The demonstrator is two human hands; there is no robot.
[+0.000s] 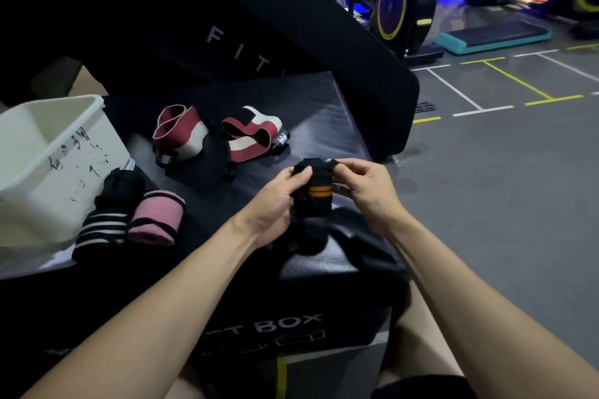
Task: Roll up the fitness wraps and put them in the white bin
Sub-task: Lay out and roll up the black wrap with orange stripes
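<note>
Rolling step in hand, by my read: both hands hold a black wrap with orange stripes [313,193] in the air above the near corner of the black foam plyo box [324,100]; left hand [278,201] curls round the roll's left side with the thumb on top; right hand [366,186] pinches the top right edge, likely the loose tail or closure, cannot tell which; white bin [48,168] sits at the box's left end, tilted, well apart from the hands; just beside the bin lie a black-and-white striped roll [100,230], a pink roll [155,219] and a dark roll [124,185], not yet inside; two maroon-and-white wraps [181,131] [251,136] lie loose and unrolled farther back on the box; more dark fabric lies under the hands, too dim to identify; handling judgement: elastic woven fabric, light, soft, springy; roll will want to unwind if grip slackens; best held across the roll's body with fingers over the outer layer, tail pinned under thumb until the closure is fixed; no breakage risk; risk is the coil telescoping sideways if squeezed at one end only.
</note>
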